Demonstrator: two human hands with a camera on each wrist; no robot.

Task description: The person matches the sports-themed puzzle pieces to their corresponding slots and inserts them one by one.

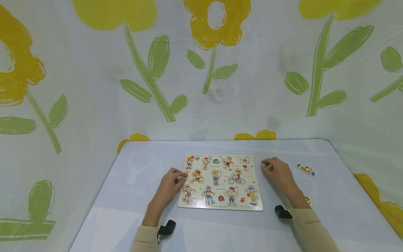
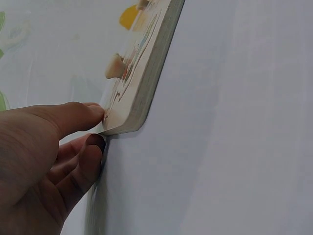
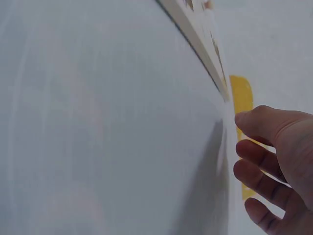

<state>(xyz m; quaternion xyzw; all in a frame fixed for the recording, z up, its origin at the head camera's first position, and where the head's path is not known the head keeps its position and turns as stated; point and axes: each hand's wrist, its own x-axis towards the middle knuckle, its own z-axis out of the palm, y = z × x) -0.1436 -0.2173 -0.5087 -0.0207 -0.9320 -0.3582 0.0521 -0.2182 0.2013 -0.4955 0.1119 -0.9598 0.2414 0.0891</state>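
Note:
A wooden knob puzzle board [image 1: 201, 189] with sports figures lies flat on the table. My left hand [image 1: 171, 182] is at its left side, thumb and fingertips pinching the edge. In the left wrist view, the thumb [image 2: 80, 115] overlaps the board's face near a corner, with the other fingers bent beside it. Just off the upper right edge of the board, my right hand [image 1: 277, 175] hovers with loosely bent fingers, holding nothing. A loose figure piece [image 1: 306, 170] lies to its right. Another piece [image 1: 310, 200] is partly hidden behind the right wrist.
The white table [image 1: 126, 224] has rounded far corners and meets a hanging cloth [image 1: 258, 98] printed with flowers behind it. Black wrist-worn devices [image 1: 167, 228] sit at both cuffs. Several figures with knobs fill the board.

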